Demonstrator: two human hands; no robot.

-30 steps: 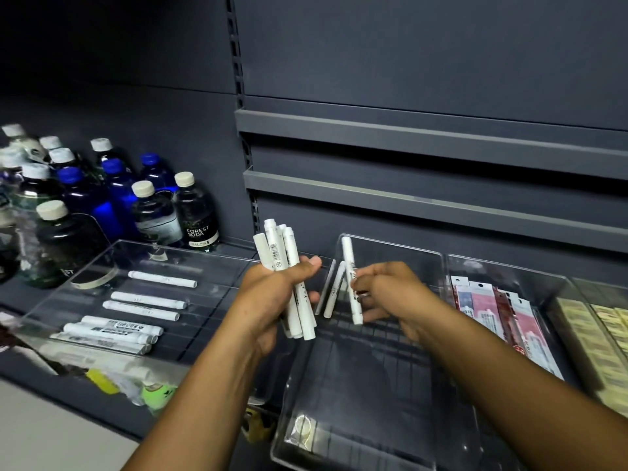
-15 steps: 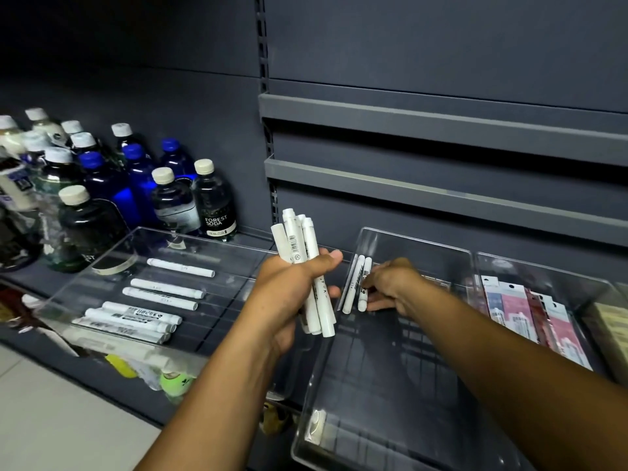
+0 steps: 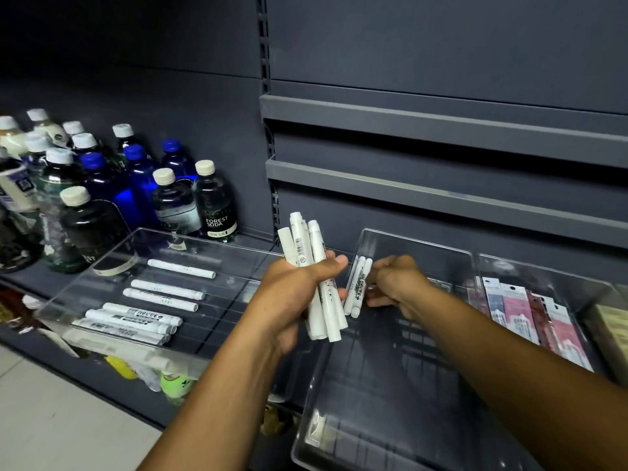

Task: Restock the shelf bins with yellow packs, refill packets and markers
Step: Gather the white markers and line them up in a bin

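Your left hand [image 3: 295, 294] gripping a marker bundle [image 3: 317, 253], your right hand [image 3: 397, 283] pinching two markers [image 3: 358, 287], in the bin [image 3: 418, 244]

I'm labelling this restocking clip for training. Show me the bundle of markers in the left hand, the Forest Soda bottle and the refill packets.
bundle of markers [image 3: 298, 243]: head view, barcoded barrel.
Forest Soda bottle [image 3: 220, 222]: head view, printed label.
refill packets [image 3: 513, 310]: head view, pink packet front.
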